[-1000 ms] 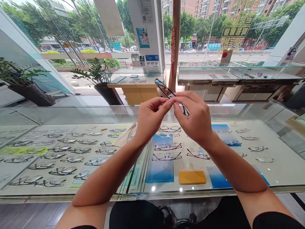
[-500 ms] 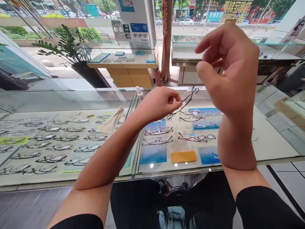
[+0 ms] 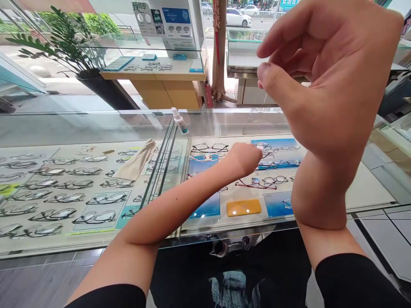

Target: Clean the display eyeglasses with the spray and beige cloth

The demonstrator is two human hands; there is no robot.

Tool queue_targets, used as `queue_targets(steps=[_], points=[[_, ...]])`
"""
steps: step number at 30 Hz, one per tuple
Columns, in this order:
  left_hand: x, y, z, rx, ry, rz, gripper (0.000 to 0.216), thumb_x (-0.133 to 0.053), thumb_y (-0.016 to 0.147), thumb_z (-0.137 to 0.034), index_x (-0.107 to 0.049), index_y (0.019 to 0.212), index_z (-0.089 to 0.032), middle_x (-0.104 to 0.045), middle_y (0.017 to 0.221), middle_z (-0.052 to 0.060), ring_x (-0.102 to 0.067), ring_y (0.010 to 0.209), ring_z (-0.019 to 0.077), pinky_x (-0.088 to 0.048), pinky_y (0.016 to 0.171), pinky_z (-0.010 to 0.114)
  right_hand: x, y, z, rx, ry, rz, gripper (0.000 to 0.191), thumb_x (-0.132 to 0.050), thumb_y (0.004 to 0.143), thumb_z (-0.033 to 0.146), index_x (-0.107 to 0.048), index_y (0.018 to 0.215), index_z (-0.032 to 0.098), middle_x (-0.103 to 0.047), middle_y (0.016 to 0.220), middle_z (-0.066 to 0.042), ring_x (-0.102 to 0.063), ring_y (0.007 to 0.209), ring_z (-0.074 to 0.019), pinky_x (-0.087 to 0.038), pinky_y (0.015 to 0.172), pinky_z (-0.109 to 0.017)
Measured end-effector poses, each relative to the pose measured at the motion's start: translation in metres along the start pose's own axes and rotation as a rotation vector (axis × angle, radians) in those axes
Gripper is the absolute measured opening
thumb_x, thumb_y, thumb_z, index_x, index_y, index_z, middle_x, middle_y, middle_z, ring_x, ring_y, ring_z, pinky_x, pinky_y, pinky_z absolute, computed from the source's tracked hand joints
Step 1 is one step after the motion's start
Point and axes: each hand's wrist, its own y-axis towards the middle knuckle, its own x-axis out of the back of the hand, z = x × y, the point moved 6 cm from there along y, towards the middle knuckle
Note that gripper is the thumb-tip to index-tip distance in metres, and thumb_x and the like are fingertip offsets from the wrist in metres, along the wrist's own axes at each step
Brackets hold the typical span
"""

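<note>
Over the right part of the glass display case, my left hand (image 3: 245, 159) is closed, its fingertips turned away from me. Dark-rimmed eyeglasses (image 3: 269, 164) show just beyond its knuckles, partly hidden by the hand. My right hand (image 3: 334, 81) is raised high at the right, close to the camera. Its fingers are loosely curled, with the thumb apart from them and nothing in between. Below lie red-framed eyeglasses (image 3: 257, 185), a yellow case (image 3: 244, 208) and, behind my left forearm, black-rimmed eyeglasses (image 3: 210, 148).
Several rows of eyeglasses (image 3: 61, 197) fill the left part of the display case. A beige cloth (image 3: 136, 161) and a small spray bottle (image 3: 180, 122) are near the case's divider. Farther back are a potted plant (image 3: 86, 70) and a wooden counter (image 3: 167, 92).
My left hand has moved down and a little right with the eyeglasses, which are now mostly hidden. My right hand looks larger and nearer. The view has tilted down and shifted slightly.
</note>
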Motion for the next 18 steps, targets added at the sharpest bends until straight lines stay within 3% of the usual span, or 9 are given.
queue_targets(steps=[11,18], points=[[-0.012,0.003,-0.004,-0.012,-0.032,-0.046,0.034,-0.055,0.102,-0.014,-0.088,0.111,-0.018,-0.086,0.101,0.015,-0.083,0.103,0.0339,-0.057,0.078,0.039,-0.001,0.001,0.004,-0.003,-0.002,0.073,0.024,-0.059,0.097,0.01,-0.08,0.105,0.018,-0.076,0.098,0.005,-0.073,0.096,-0.0126,-0.064,0.089,-0.03],[-0.017,0.005,-0.004,-0.013,-0.071,-0.035,0.027,-0.062,0.099,-0.016,-0.088,0.107,-0.018,-0.086,0.099,0.016,-0.083,0.101,0.0348,-0.058,0.08,0.041,-0.002,0.001,0.005,-0.019,0.033,0.043,0.019,-0.065,0.096,0.007,-0.076,0.097,0.022,-0.078,0.098,0.001,-0.075,0.094,-0.0179,-0.064,0.086,-0.034]])
